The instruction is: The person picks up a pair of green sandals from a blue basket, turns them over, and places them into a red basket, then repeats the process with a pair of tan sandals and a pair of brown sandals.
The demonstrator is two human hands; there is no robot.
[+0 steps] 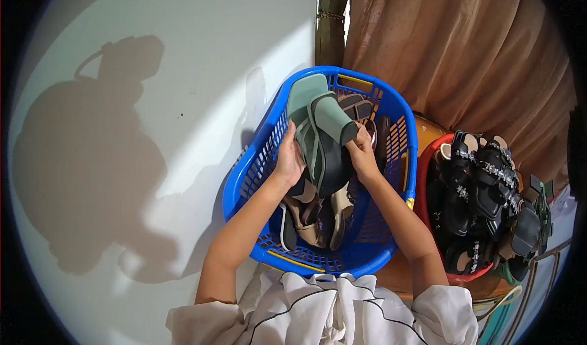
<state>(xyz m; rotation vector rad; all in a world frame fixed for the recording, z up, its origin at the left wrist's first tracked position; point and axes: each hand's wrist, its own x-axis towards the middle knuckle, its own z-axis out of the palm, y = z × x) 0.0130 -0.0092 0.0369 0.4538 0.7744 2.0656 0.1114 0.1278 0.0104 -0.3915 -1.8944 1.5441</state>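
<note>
A pair of green heeled sandals [330, 114] with thin straps and dark soles is held between my two hands, above the inside of a blue plastic laundry basket [230, 193]. My left hand [290, 159] is closed on the left side of the pair. My right hand [363, 152] grips the right side, near the dark tip of a chunky heel. Beneath them in the basket lie beige sandals [310, 233] and other footwear. More brown and black sandals [356, 107] lie at the basket's far end, partly covered by the green pair.
To the right, a red basin [422, 207] is heaped with black sandals [487, 205], several with shiny decorated straps. A brown curtain [452, 57] hangs behind it. A pale wall [202, 45] with my shadow on it rises close along the basket's left side.
</note>
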